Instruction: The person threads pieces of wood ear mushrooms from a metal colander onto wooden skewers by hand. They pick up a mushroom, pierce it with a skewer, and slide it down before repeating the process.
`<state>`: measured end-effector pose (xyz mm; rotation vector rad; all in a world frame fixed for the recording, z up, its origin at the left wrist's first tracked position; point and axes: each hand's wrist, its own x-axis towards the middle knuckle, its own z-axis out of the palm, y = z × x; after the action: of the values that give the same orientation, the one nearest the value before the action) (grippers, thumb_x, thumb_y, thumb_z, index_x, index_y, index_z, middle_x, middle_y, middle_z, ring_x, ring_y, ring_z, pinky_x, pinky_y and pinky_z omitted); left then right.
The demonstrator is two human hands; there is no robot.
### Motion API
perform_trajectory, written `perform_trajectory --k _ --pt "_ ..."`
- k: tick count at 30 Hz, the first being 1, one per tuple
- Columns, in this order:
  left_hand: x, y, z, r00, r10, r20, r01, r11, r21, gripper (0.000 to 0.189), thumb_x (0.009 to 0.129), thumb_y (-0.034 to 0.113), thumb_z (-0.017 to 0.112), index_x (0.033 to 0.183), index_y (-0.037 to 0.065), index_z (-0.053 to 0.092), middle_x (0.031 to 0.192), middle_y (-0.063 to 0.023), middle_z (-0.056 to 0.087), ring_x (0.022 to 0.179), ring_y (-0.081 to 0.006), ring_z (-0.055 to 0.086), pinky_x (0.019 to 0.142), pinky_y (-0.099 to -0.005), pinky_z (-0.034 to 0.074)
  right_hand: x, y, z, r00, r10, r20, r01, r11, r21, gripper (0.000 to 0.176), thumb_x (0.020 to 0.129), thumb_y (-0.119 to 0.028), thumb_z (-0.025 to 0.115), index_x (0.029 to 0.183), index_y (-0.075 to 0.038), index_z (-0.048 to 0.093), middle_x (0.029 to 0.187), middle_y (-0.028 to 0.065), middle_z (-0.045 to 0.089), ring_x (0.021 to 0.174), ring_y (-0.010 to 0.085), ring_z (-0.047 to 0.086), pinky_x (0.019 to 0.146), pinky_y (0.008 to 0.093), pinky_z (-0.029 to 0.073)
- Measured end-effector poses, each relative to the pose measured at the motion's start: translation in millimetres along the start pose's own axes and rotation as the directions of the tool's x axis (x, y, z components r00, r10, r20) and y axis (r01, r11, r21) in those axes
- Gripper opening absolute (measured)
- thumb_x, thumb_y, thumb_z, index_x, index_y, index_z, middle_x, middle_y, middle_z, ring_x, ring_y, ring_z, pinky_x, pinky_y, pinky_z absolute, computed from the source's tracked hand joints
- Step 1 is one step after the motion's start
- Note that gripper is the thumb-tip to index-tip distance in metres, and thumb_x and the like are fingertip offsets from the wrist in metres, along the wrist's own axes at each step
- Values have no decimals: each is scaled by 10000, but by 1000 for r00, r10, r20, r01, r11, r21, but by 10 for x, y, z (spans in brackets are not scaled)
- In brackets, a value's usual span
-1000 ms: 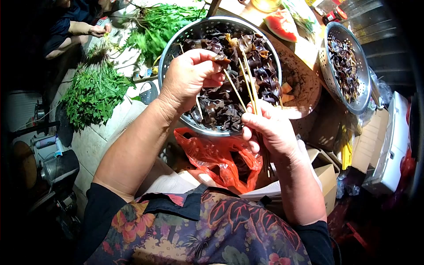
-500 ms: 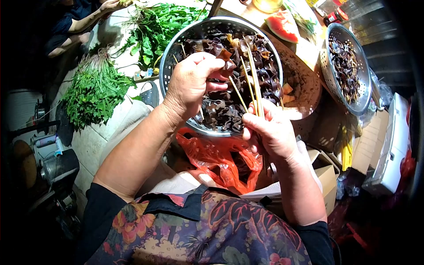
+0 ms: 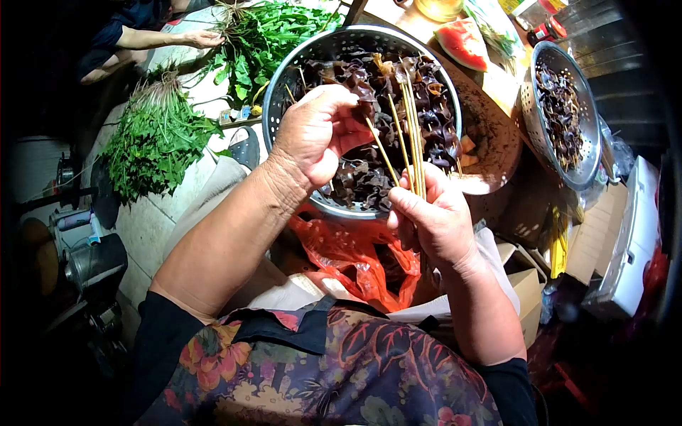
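My left hand (image 3: 316,135) pinches a dark piece of wood ear mushroom (image 3: 364,108) at the tip of a slanting bamboo skewer (image 3: 382,150). Several more bamboo skewers (image 3: 415,145) stand up in a bundle from my right hand (image 3: 435,216), whose fingers wrap round their lower ends. Both hands are over the near part of a metal colander (image 3: 268,106). Loose wood ear (image 3: 359,186) lies at its near side, and threaded skewers of wood ear (image 3: 437,128) fill its far and right sides. Below the colander, a red plastic bag (image 3: 355,248) rests at my lap.
A second colander (image 3: 588,153) of skewered wood ear leans at the right. Watermelon (image 3: 462,44) and a red-lidded jar (image 3: 547,30) are beyond. Leafy greens (image 3: 156,142) lie on the floor at left, where another person's hand (image 3: 202,39) reaches. Cardboard (image 3: 593,234) and a white box (image 3: 629,245) stand right.
My left fingers have spread a little around the wood ear at the skewer tip. The other person's hand has come down to the greens. The view has shifted slightly.
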<state>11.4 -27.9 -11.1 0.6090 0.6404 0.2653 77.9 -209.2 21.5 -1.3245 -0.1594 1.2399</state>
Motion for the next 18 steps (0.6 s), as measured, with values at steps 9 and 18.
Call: perform_trajectory --k 9,18 --pt "44 25 -31 991 -73 113 71 997 24 197 848 104 533 1023 21 568 879 -64 629 738 -154 615 730 -326 548 -29 -33 -28 999 54 -8 -54 998 -9 122 845 -70 566 907 -50 463 640 46 564 458 79 499 383 184 380" --pt "1 -27 72 994 -37 100 22 989 144 157 864 83 552 1002 13 579 876 -64 633 724 -150 618 676 -281 541 -31 5 -65 999 15 -39 -15 1000 9 120 851 -91 560 908 -56 460 620 46 564 426 75 476 371 184 370"
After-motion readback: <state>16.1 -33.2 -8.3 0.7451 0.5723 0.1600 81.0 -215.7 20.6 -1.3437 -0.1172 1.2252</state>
